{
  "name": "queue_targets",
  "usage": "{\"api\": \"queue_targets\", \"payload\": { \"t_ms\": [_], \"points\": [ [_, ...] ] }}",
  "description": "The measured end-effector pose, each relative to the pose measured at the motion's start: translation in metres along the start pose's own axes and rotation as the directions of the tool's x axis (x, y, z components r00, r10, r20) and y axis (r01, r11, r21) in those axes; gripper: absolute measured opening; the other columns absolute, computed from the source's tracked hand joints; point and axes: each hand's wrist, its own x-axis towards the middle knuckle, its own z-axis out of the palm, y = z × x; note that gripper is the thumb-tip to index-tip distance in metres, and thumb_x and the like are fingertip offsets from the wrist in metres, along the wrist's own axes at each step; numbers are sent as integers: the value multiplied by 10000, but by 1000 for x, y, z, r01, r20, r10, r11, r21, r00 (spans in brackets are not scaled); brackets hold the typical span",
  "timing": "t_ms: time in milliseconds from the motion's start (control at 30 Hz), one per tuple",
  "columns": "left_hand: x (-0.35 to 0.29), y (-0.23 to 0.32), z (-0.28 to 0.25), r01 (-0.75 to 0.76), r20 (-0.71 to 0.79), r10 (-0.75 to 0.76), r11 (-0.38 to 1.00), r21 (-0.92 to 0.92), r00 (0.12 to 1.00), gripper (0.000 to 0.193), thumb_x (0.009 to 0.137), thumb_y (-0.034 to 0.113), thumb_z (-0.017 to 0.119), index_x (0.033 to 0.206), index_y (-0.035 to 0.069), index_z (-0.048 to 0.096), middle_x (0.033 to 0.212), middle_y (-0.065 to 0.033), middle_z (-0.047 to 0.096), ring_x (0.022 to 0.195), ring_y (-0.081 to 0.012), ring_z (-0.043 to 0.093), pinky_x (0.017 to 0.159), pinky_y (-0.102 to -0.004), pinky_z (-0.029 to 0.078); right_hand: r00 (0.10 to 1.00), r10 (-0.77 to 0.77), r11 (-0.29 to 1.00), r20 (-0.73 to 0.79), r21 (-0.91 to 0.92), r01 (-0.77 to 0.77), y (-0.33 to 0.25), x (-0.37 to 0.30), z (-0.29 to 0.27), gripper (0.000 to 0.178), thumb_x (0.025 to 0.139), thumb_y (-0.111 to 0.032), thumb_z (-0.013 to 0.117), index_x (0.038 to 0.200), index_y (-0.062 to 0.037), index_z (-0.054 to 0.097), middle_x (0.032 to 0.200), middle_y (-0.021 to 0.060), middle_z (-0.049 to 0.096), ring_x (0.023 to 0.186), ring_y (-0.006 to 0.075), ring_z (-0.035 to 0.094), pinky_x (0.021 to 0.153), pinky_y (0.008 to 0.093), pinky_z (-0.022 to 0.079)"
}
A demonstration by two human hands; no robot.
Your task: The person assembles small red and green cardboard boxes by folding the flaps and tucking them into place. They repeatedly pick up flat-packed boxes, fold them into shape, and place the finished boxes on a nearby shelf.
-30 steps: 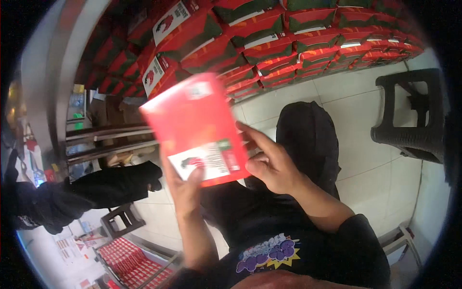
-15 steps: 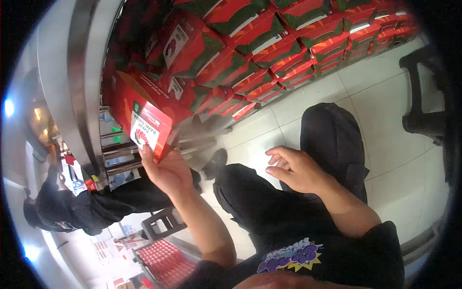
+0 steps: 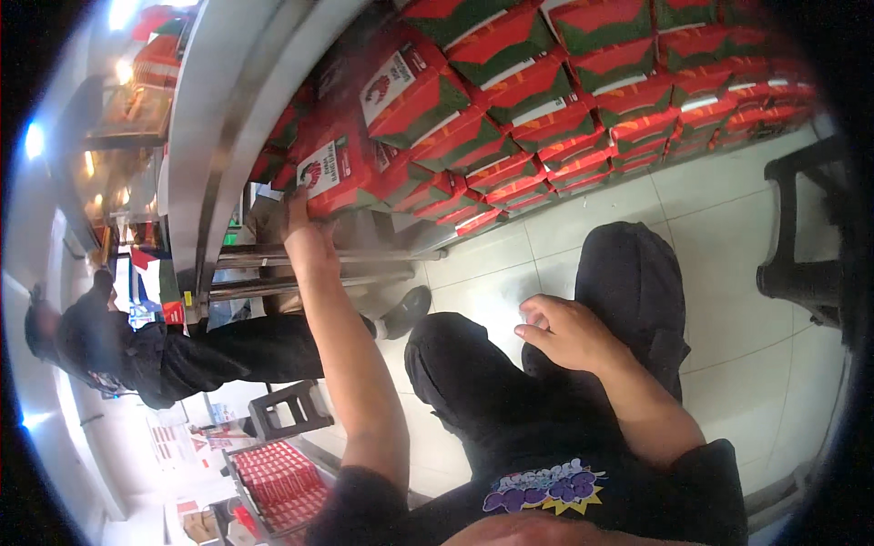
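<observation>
With its arm stretched out to the far left, my left hand (image 3: 309,238) grips the near edge of a red cardboard box (image 3: 332,173) with a white label. The box sits at the left end of a stack of red and green boxes (image 3: 510,109) on the lower shelf, against its neighbours. Part of my left fingers is hidden and blurred at the box's edge. My right hand (image 3: 574,335) hovers over my lap between my knees, fingers loosely bent and thumb apart, holding nothing.
A metal table edge (image 3: 218,136) runs above the shelf at left, with metal rails (image 3: 264,257) below. Another person in dark clothes (image 3: 182,355) stands at left. Black stools (image 3: 291,409) stand at lower left and far right. A crate holds red-and-white packs (image 3: 282,478).
My left hand has moved up and away with the red box, from in front of the stack to its left end. My right hand has barely moved. The view has shifted slightly.
</observation>
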Motion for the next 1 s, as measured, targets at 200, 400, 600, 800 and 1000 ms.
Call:
{"api": "queue_targets", "payload": {
  "t_ms": [200, 400, 600, 800, 1000],
  "points": [
    [11, -7, 27, -95, 143, 94, 995, 1, 985, 431, 936, 243, 687, 1293, 27, 577, 1276, -126, 635, 1159, -227, 602, 1066, -366, 439, 999, 45, 999, -20, -15, -45, -1, 3, -6, 418, 959, -305, 697, 1237, 1, 636, 1043, 175, 735, 928, 293, 712, 830, 396, 555],
    [13, -10, 40, 5, 71, -4, 1000, -21, 997, 471, 924, 296, 698, 1313, 59, 580, 1304, -125, 614, 1192, -232, 580, 1049, -399, 448, 997, 68, 998, -28, 18, -67, 4, 6, -7, 466, 957, -369, 700, 1242, -6, 638, 1097, 210, 725, 1009, 347, 718, 884, 426, 557],
    [32, -27, 26, 63, 170, -23, 971, -230, 985, 491, 947, 345, 655, 1346, 71, 570, 1336, -89, 598, 1226, -253, 583, 1040, -429, 456, 996, 85, 996, -25, 15, -84, 4, 11, -9, 465, 959, -363, 699, 1249, -5, 640, 1117, 223, 722, 1028, 353, 715, 898, 423, 557],
    [33, -43, -3, 49, -44, -59, 978, -202, 997, 526, 1016, 441, 506, 1417, 102, 534, 1464, -95, 552, 1311, -254, 534, 1122, -445, 368, 997, 34, 998, -66, 61, -30, 17, 12, 8, 414, 992, -307, 664, 1245, 18, 625, 1100, 198, 728, 1003, 294, 714, 889, 387, 550],
    [-22, -77, -67, 190, -76, -174, 919, 347, 982, 366, 1026, 338, 529, 1164, 7, 603, 1062, -116, 682, 962, -243, 629, 879, -365, 498, 974, 225, 958, -1, 183, -221, -13, -32, 15, 285, 1040, -207, 584, 1203, 22, 632, 1030, 133, 722, 917, 199, 700, 823, 322, 566]
  ]
}}
